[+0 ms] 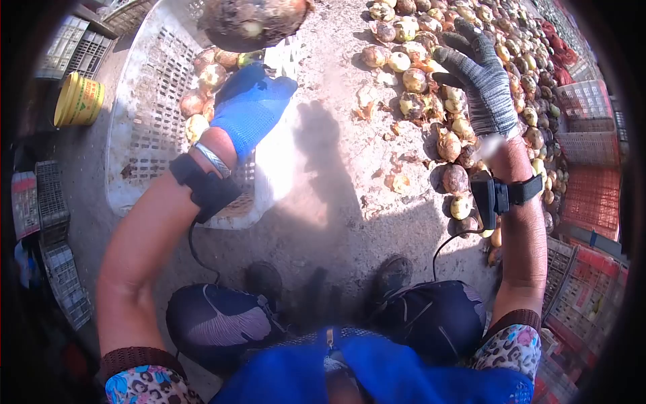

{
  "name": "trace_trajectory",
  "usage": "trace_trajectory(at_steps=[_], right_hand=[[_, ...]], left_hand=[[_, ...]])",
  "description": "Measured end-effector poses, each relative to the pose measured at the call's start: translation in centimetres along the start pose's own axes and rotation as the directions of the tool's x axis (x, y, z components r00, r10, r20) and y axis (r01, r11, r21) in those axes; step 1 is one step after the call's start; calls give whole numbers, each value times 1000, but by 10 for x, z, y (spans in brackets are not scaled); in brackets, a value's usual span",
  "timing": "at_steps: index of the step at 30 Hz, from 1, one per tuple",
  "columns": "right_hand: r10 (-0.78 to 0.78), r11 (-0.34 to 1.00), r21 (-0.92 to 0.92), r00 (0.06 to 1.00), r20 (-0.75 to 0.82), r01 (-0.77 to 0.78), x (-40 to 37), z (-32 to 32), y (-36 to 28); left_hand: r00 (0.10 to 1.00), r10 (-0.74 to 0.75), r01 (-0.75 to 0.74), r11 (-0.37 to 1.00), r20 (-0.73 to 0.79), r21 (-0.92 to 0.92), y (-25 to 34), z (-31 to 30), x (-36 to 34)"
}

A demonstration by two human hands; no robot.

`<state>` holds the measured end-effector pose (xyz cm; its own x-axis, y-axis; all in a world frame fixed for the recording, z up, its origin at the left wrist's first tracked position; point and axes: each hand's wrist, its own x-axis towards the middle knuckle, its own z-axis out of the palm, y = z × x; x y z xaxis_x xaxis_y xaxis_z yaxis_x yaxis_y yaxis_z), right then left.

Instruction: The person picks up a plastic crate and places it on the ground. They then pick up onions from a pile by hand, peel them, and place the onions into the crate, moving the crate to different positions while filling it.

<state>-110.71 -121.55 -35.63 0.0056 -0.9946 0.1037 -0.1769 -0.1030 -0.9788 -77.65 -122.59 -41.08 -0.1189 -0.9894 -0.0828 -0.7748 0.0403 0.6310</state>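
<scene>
My left hand [250, 111], in a blue glove, is over the right side of a white slatted plastic crate [158, 121]. Its fingers point away from me and are partly hidden, so their grip does not show. Onions [212, 77] lie inside the crate beside it. A large, dark-skinned onion [252, 25] appears at the top edge, close to the camera and apart from both hands. My right hand [481, 77], in a grey knit glove, reaches over a spread of onions [414, 81] on the ground. Its fingers are spread, with nothing visible in them.
A yellow bucket [79, 99] stands left of the crate. Stacked crates [589, 168] line the right side, near red netting [558, 50]. More grey crates [64, 276] are at the left. Loose onion skins [367, 111] litter the concrete. Black cables hang from both wrist straps.
</scene>
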Motion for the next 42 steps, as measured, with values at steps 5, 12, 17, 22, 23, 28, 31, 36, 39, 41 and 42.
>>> trace_trajectory(at_steps=[5,12,17,22,23,28,31,36,39,41,42], right_hand=[[62,590,-807,996,64,15,55,0,87],[113,224,-943,955,276,246,133,65,173],[255,109,-943,908,332,314,158,87,206],[183,856,-473,978,-98,-208,153,88,184],[182,962,-167,966,-184,-214,154,95,163],[-412,839,-304,891,188,452,134,113,54],[-184,629,-756,979,85,183,128,37,100],[244,291,-914,946,-213,-281,60,-93,207],[155,314,-904,955,-251,-289,30,-85,194],[200,480,-784,919,-340,-395,22,-88,187],[271,612,-625,872,-408,-484,19,-88,180]], left_hand=[[990,-115,125,982,76,-142,15,-6,-4],[994,-102,98,991,-41,-95,8,0,-7],[994,-19,7,994,-111,-112,12,3,-12],[989,-137,136,991,-59,-18,35,-6,-9],[989,-133,132,991,-57,-21,31,-5,-10],[994,-98,101,994,-46,52,20,-4,-11],[995,-94,97,990,-29,101,22,-8,-9],[995,-95,96,981,13,-169,18,-5,-12],[998,56,-60,969,-21,-240,17,-3,-7],[984,135,-155,968,-112,-195,10,0,-7],[996,22,-34,989,-88,-141,16,1,-7]])
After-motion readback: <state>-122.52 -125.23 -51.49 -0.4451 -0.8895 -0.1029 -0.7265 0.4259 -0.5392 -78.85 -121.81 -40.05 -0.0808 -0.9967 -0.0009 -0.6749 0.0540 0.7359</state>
